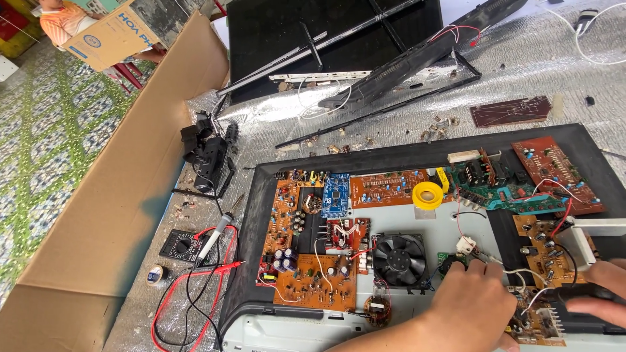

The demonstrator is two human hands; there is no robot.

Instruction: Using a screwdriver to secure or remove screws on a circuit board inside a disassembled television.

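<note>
An opened electronic unit lies in a black frame (391,159), with orange circuit boards (306,261), a small blue board (336,194), a black fan (399,259) and a green board (515,189) inside. My left hand (466,303) rests at the lower right of the chassis, fingers pinching near a small green part and white connector (465,245) with thin wires. My right hand (603,293) at the right edge grips a black tool handle (577,294) pointed at a brown board (544,251).
A yellow tape roll (428,194) sits on the boards. A multimeter (182,246) with red and black leads, a soldering iron (218,231) and a black device (207,156) lie left of the unit. A cardboard sheet (124,189) borders the left. Black panels (339,39) lie behind.
</note>
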